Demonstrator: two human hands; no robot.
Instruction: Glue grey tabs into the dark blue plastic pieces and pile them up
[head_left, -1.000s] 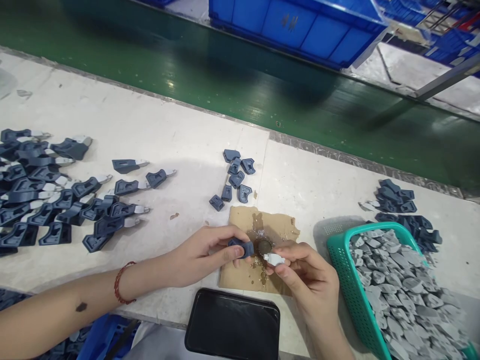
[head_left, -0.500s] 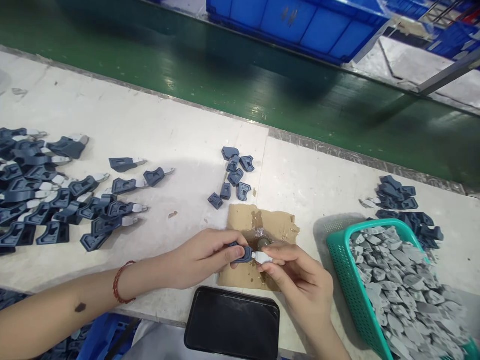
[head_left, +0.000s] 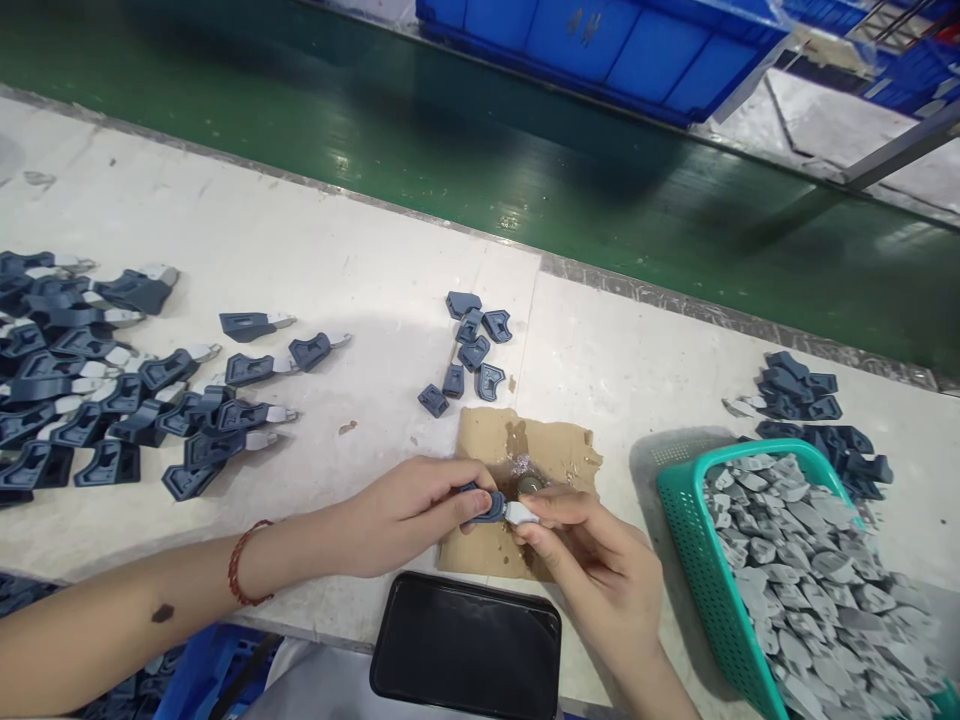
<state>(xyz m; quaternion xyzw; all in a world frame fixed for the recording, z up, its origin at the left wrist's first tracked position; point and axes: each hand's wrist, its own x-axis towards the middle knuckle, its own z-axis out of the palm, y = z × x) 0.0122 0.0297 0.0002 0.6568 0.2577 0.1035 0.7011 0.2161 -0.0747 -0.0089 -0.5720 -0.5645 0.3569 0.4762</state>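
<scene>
Between thumb and fingers, my left hand (head_left: 420, 512) grips a dark blue plastic part (head_left: 491, 507). My right hand (head_left: 600, 560) pinches a small light grey plastic piece (head_left: 520, 513), whose narrow end meets the blue part's right end. How deep it sits inside is hidden. Both hands are over a piece of brown cardboard (head_left: 555, 445) with wet-looking stains. Just behind the fingers, a small round greyish object (head_left: 529, 484) stands on the cardboard, partly covered by my right hand.
Several loose blue parts (head_left: 473, 352) lie beyond the cardboard. Many blue parts with grey ends (head_left: 124, 395) spread across the left. A green basket (head_left: 694, 560) of grey pieces stands right, blue parts (head_left: 799, 385) behind it. A black phone (head_left: 466, 645) lies nearest me.
My right hand has moved slightly left, bringing the grey piece closer against the blue part; the gap between them has narrowed. My left hand stays nearly still.
</scene>
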